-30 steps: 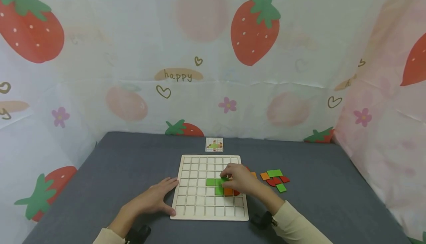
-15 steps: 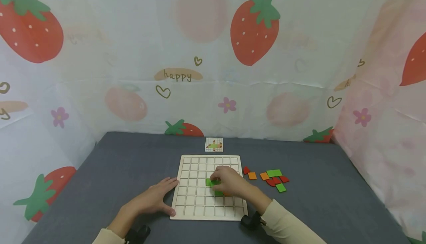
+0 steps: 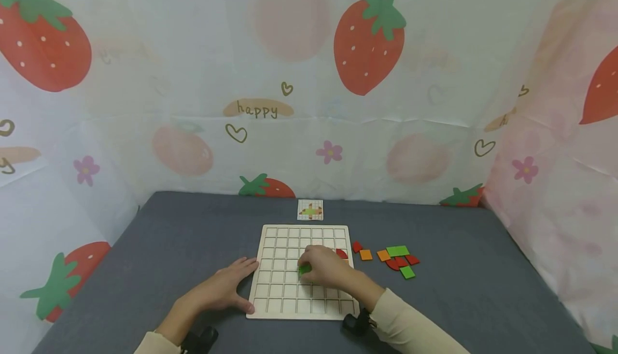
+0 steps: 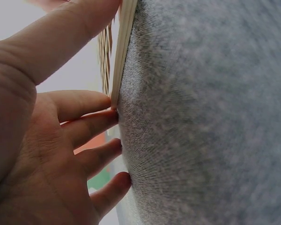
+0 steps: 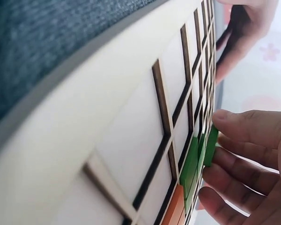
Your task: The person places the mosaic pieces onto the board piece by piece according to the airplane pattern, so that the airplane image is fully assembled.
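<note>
A wooden grid board lies on the dark grey tabletop, mostly bare squares. My left hand rests along its left side, fingers spread and fairly straight, with thumb near the front corner and fingertips at the edge. My right hand pinches a green tile between thumb and fingers, close over the middle of the board. In the right wrist view, green tiles and an orange tile sit in the grid just beside it. A red curved tile shows past the right hand, which hides the tiles beneath it.
Loose red, orange and green tiles lie right of the board, with an orange square and a red piece nearer its edge. Behind the board is a small pattern card. A strawberry-print cloth hangs around the table.
My right hand has moved left across the board with the green tile, uncovering the red curved tile and the loose pieces by the right edge. The left hand stays put.
</note>
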